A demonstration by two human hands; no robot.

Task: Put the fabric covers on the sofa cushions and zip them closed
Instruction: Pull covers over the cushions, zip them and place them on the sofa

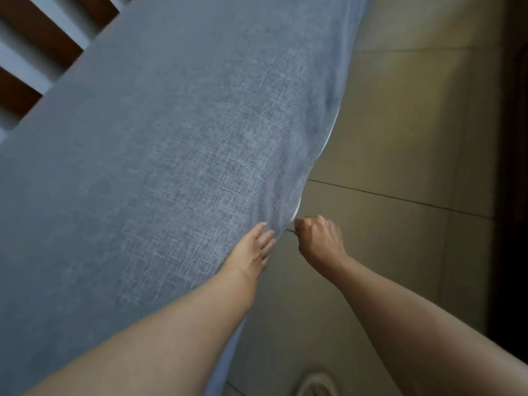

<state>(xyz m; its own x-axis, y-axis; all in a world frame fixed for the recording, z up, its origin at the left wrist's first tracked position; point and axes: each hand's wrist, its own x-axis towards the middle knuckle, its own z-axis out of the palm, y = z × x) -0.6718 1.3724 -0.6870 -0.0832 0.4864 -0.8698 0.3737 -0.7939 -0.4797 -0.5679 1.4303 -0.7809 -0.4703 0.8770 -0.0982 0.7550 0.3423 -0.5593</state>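
Grey woven cover point(177, 155) | taut on cushion | right hand point(318, 238) pinches zipper pull point(290, 230)

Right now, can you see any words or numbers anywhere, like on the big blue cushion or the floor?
No words, numbers, labels or signs can be read anywhere in this picture.
The grey-blue fabric cover shows only its weave, no tag or brand.
The zipper pull, pinched by the right hand, is too small to show any marking.
The floor tiles are plain.
The left hand rests on the cover beside it.
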